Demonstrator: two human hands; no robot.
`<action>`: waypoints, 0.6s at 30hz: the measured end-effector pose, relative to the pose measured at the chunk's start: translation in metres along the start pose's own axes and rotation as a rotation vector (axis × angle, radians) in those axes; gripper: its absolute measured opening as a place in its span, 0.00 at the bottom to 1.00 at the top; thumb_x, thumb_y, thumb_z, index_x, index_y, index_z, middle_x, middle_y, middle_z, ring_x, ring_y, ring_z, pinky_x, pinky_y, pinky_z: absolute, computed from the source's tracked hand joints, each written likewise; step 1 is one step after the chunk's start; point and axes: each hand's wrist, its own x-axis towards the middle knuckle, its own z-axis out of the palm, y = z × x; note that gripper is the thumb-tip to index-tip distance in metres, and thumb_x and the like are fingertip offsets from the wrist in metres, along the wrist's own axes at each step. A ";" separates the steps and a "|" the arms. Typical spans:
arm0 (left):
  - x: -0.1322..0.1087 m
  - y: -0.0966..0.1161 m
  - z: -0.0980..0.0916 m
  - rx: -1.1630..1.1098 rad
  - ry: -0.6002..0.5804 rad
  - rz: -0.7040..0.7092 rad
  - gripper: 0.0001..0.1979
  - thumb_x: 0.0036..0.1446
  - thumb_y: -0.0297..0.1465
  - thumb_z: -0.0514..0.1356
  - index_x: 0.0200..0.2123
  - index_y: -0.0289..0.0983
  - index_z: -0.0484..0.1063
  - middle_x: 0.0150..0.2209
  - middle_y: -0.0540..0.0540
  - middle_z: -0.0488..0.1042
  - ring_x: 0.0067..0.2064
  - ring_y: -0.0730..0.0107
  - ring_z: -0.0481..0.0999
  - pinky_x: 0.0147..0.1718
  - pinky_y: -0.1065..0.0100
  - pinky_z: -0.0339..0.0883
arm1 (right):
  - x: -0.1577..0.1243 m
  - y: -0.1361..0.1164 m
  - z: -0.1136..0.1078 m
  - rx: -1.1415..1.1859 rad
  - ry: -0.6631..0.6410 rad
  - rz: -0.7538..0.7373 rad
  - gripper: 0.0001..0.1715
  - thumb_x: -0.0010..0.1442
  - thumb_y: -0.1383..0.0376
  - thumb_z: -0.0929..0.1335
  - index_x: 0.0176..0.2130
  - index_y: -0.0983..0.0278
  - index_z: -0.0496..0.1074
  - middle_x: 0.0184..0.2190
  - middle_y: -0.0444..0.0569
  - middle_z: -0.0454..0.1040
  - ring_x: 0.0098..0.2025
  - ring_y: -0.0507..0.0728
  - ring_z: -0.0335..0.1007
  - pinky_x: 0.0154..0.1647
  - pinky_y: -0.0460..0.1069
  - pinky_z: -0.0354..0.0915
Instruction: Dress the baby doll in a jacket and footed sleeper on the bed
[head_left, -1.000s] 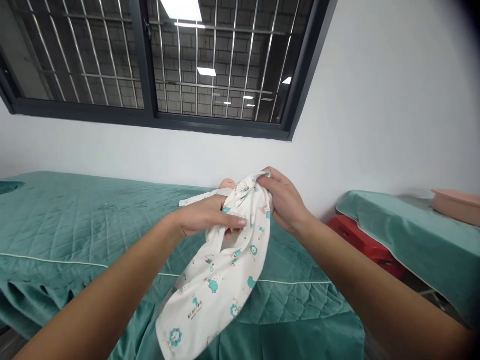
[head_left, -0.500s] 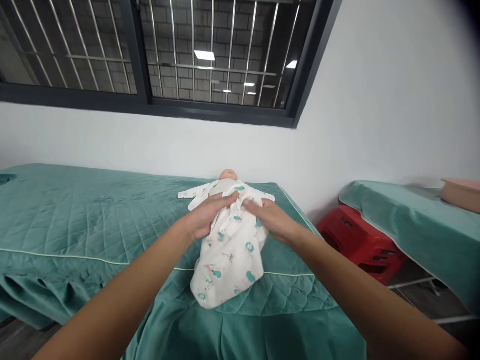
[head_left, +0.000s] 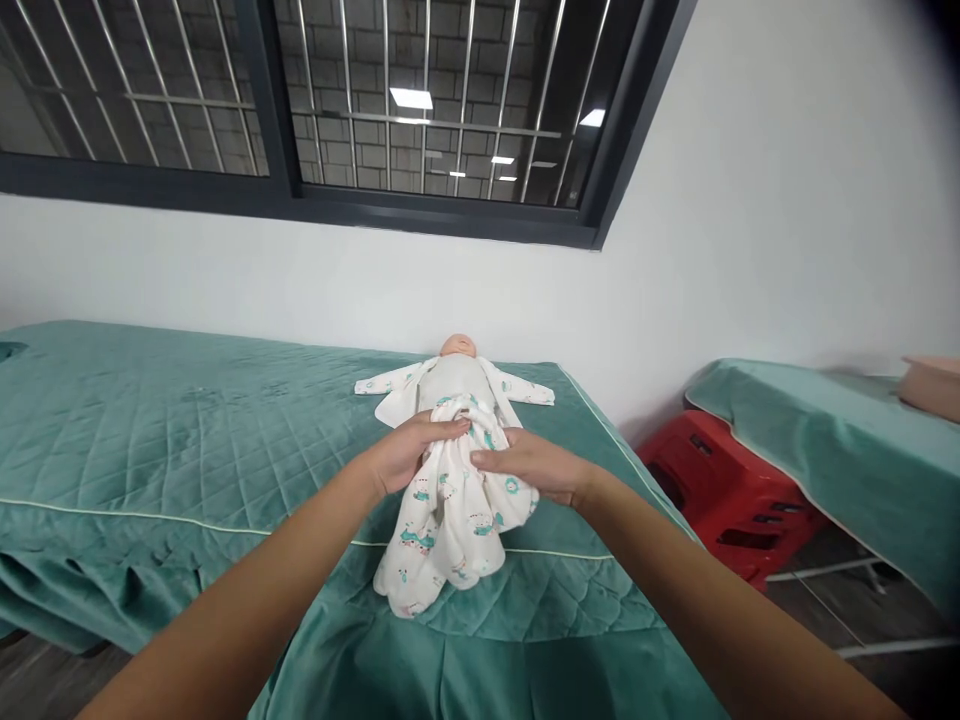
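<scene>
A baby doll [head_left: 456, 372] lies on its back on a green quilted bed [head_left: 165, 440], head toward the wall, arms spread in a white printed top. White printed baby trousers [head_left: 442, 520] are bunched over its lower body. My left hand [head_left: 409, 450] grips the trousers' upper edge with curled fingers at the doll's waist. Laid across the cloth just to the right, my right hand [head_left: 529, 465] pinches it with its fingers together.
A white wall and a barred window [head_left: 300, 100] rise behind the bed. A red plastic stool [head_left: 720, 480] stands on the floor to the right. Beyond it is a second green-covered bed [head_left: 825, 450] with a pink basin [head_left: 934, 385] at the far right edge.
The trousers were held up in the air a second ago. Both hands have brought them down onto the doll's lower body and now hold them at its waist.
</scene>
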 end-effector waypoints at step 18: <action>-0.020 -0.036 0.013 -0.218 0.105 -0.020 0.21 0.50 0.34 0.69 0.46 0.29 0.76 0.39 0.37 0.81 0.41 0.54 0.81 0.44 0.61 0.73 | -0.019 0.027 0.019 0.111 0.010 0.063 0.27 0.52 0.56 0.77 0.48 0.69 0.76 0.43 0.55 0.80 0.41 0.59 0.78 0.42 0.50 0.72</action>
